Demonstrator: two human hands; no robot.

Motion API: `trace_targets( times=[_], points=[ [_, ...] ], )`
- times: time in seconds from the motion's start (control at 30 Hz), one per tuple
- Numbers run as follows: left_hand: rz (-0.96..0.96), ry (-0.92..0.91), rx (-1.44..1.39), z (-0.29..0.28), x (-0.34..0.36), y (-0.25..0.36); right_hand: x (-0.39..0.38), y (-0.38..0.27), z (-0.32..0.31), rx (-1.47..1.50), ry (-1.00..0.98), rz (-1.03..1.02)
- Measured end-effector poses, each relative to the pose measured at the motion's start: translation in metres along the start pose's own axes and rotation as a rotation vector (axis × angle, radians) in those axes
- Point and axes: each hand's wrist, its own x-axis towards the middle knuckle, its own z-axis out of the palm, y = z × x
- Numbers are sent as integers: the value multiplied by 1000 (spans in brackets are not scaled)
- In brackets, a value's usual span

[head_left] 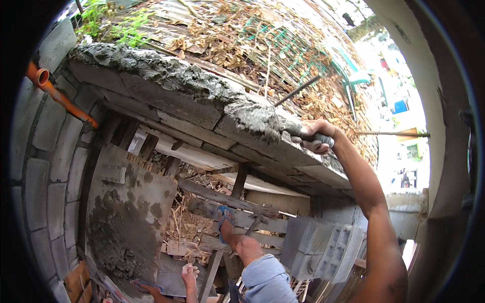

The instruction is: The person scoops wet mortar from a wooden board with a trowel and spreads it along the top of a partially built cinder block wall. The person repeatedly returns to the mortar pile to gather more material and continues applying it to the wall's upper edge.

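My right hand (316, 136) grips the dark handle of a trowel (323, 140) at the top of a grey block wall (172, 111). The trowel's blade is hidden under wet, lumpy mortar (252, 118), which lies on the top course, and a rough band of mortar runs leftward along that edge. A dark metal bar (298, 91) stands out of the wall just beyond. My left hand (190, 273) hangs low at bottom centre, fingers curled, with nothing visible in them, near a board (131, 182) bearing a heap of wet mortar (118, 255).
My feet, one in a blue sandal (225, 217), are among wooden planks (232, 197) and debris. An orange pipe (65, 98) protrudes at left. Stacked hollow blocks (323, 247) stand lower right. Dry leaves (273, 45) cover the area beyond the wall; a rebar (394, 134) juts out at right.
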Motion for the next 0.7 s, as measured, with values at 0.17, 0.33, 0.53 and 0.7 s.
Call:
trace_targets(
  times=[0.17, 0.33, 0.53, 0.7],
  points=[
    [-55, 24, -14, 20, -7, -20, 11, -1, -41, 240, -252, -92],
    [-8, 90, -33, 6, -17, -32, -10, 21, -31, 469, -112, -184],
    [148, 99, 146, 34, 12, -10, 6, 20, -28, 627, -454, -270],
    [234, -17, 7, 67, 5, 29, 9, 31, -18, 833, -520, -375]
  ],
)
